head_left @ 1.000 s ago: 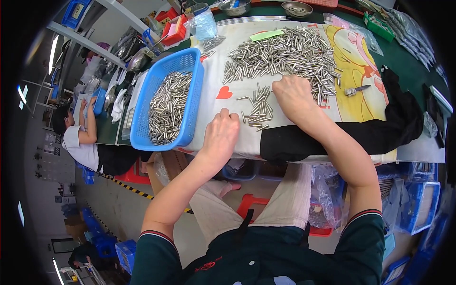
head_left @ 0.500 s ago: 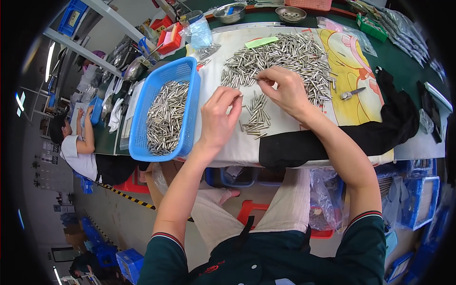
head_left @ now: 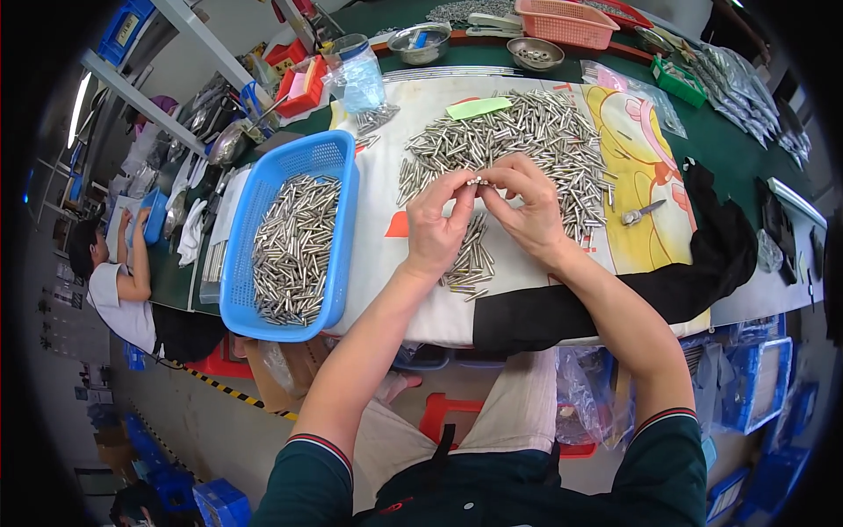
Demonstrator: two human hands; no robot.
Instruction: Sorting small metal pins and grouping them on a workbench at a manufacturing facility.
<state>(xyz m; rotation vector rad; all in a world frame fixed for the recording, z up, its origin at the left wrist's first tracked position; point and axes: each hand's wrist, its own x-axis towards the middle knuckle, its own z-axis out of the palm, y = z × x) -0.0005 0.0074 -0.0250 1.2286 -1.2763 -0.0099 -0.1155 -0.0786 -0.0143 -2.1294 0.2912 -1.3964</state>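
Over the green counter (head_left: 718, 151), both hands are basically fingertip to fingertip. Left hand (head_left: 436, 224) and right hand (head_left: 529, 211) each have the grip pinched on a few short metal pins (head_left: 477, 181), can't tell exactly how many. Smaller pin pile (head_left: 471, 263) sits just nearer the body, big heap (head_left: 527, 132) right beyond, plus a blue basket (head_left: 346, 228) of pins off left.

Blue basket (head_left: 345, 246), silver pins (head_left: 518, 132), white cloth (head_left: 376, 274) yellow-patterned, black fabric (head_left: 518, 318).
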